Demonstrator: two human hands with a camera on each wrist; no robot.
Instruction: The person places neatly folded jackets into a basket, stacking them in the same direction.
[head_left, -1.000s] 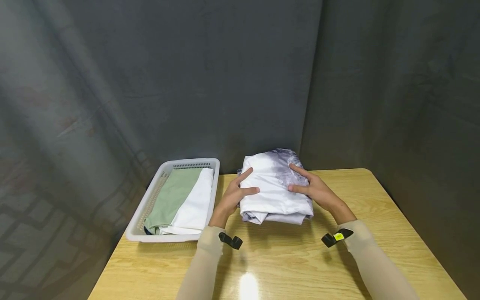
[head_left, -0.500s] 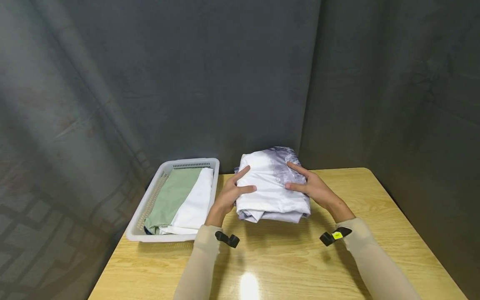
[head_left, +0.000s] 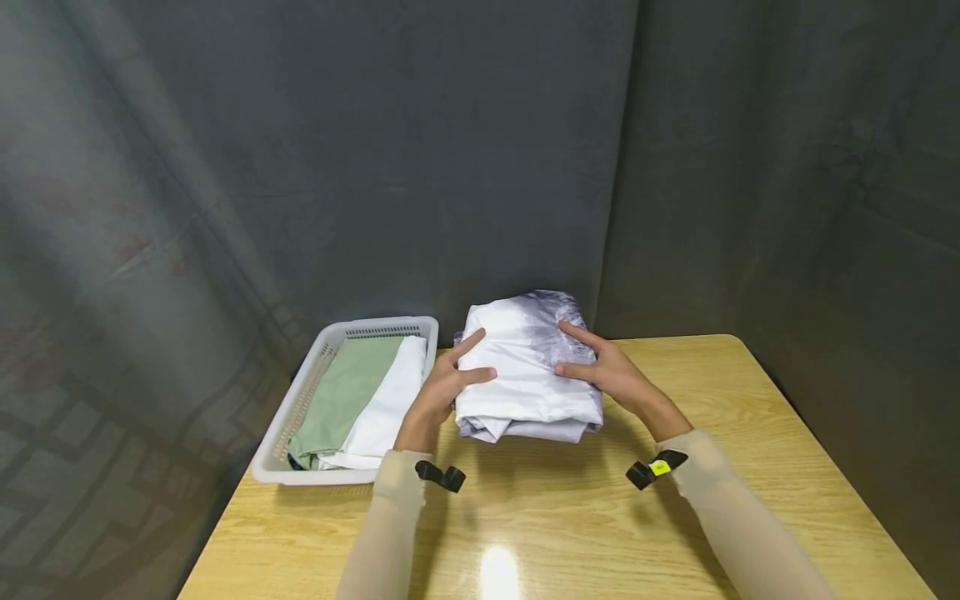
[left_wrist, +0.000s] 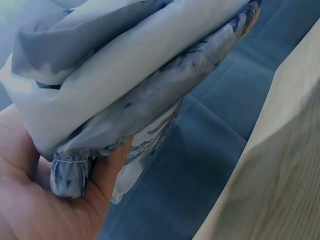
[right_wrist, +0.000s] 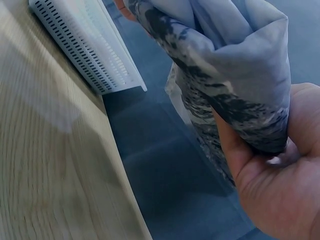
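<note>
A thick folded bundle of cloth, white with grey-purple marbled patches, is held between both hands in the head view. My left hand grips its left side, thumb on top and the other fingers underneath. On the opposite side my right hand grips it the same way. The left wrist view shows stacked folds of the cloth and a small stitched end beside the palm. In the right wrist view, the cloth's dark-streaked corner sits between thumb and fingers. A shadow falls on the table below the bundle.
A white perforated plastic basket stands left of the bundle, with a folded green and white cloth inside. The wooden table runs back to a dark grey curtain, which also hangs at both sides.
Both hands have carried the cloth bundle left and slightly upward in the head view, closer to the basket. Their grip looks the same, and the basket has stayed put.
</note>
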